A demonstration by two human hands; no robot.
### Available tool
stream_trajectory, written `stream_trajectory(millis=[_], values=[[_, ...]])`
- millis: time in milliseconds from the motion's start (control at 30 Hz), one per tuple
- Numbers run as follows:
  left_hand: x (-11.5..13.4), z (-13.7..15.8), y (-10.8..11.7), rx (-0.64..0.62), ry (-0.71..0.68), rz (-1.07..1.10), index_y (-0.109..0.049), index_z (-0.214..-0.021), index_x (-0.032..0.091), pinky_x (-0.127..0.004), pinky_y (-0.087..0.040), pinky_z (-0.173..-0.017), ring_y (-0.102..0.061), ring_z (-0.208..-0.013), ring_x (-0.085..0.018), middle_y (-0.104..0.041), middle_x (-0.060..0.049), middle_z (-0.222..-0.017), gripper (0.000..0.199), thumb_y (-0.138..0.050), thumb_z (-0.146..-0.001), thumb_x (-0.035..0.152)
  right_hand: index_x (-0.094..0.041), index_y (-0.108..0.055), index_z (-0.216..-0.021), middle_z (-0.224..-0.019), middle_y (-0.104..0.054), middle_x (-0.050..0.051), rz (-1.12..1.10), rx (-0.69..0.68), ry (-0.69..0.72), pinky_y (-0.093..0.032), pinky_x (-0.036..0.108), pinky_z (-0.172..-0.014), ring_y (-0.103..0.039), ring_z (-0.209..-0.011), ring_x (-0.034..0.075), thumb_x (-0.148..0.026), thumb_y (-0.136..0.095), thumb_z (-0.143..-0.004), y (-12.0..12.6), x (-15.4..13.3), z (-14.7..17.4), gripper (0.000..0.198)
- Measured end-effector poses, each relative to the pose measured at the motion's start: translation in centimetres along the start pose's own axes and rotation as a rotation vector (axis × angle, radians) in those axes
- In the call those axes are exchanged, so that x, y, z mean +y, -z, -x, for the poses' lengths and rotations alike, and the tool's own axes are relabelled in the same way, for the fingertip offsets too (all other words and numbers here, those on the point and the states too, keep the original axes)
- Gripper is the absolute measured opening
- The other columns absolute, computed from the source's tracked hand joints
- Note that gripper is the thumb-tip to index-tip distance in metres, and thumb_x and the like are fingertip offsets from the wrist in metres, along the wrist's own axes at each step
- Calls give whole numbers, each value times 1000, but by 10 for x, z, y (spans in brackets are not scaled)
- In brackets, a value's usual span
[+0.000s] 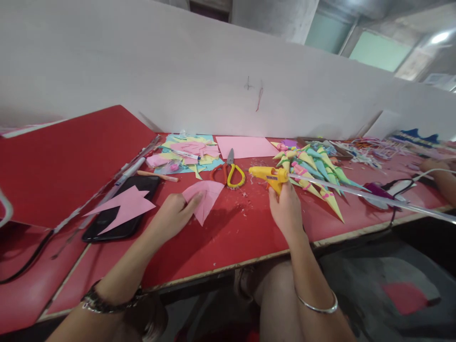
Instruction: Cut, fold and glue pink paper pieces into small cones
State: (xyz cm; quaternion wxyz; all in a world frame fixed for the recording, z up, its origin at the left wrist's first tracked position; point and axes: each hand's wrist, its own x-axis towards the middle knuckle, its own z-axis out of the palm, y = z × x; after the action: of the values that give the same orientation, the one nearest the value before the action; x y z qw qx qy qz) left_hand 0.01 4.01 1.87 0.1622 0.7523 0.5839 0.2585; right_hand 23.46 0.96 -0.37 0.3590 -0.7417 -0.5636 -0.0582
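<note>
My left hand (177, 212) pinches a fan-shaped piece of pink paper (210, 195) just above the red table (228, 242). In my right hand (288, 209) is a yellow glue gun (270, 175), its nozzle pointing left toward the paper but apart from it. A long clear glue stick (356, 192) runs out of the gun's back to the right. Scissors (231, 172) with one red and one yellow handle lie between the two hands, a little farther back. Left of my left hand, pink paper offcuts (130, 207) rest on a black tray (117, 230).
Colourful paper cones (317, 166) are piled behind my right hand. Paper scraps (192, 152) and a pink sheet (245, 146) lie along the white partition (213, 80). A purple tool with a cord (379, 192) and another person's arm (440, 178) are at the right.
</note>
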Motion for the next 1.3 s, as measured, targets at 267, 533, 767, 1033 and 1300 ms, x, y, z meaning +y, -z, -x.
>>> stream_trajectory(millis=[267, 533, 767, 1033, 1300], values=[[1, 4, 0, -52, 21, 194, -22, -42, 22, -24, -22, -39, -26, -40, -9, -21, 4, -40, 43, -30, -75, 48, -11, -49, -108, -95, -58, 13, 163, -218, -74, -43, 32, -73, -57, -91, 25, -18, -40, -84, -1, 14, -3, 27], [3, 8, 4, -149, 82, 359, -44, -45, 20, -24, -41, -49, -48, -50, -15, -48, 1, -44, 47, -35, -74, 55, -6, -54, -106, -103, -55, 18, 345, -233, -64, -44, 36, -74, -51, -99, 30, -29, -52, -79, 13, 11, 3, 35], [2, 11, 9, -174, 186, 392, -62, -72, 18, -27, -49, -70, -61, -81, -24, -68, -6, -75, 52, -36, -74, 63, -18, -63, -86, -84, -64, 8, -99, -230, 147, -47, 36, -67, -60, -74, 22, -20, -50, -77, 54, -12, 19, 16], [-2, 16, 4, -126, 245, 451, -63, -102, 19, -30, -45, -88, -53, -109, -25, -65, -7, -109, 60, -35, -76, 64, -16, -65, -95, -84, -68, 6, -873, -611, -30, -50, 32, -75, -63, -78, 17, -20, -54, -75, 10, -38, 22, 23], [16, 24, 7, -262, 214, 545, -63, -71, 19, -30, -47, -79, -62, -82, -25, -68, -5, -66, 57, -35, -72, 69, -21, -59, -107, -110, -63, 4, -1383, -845, -56, -40, 33, -95, -55, -106, 17, -22, -63, -71, -4, -54, 33, 36]])
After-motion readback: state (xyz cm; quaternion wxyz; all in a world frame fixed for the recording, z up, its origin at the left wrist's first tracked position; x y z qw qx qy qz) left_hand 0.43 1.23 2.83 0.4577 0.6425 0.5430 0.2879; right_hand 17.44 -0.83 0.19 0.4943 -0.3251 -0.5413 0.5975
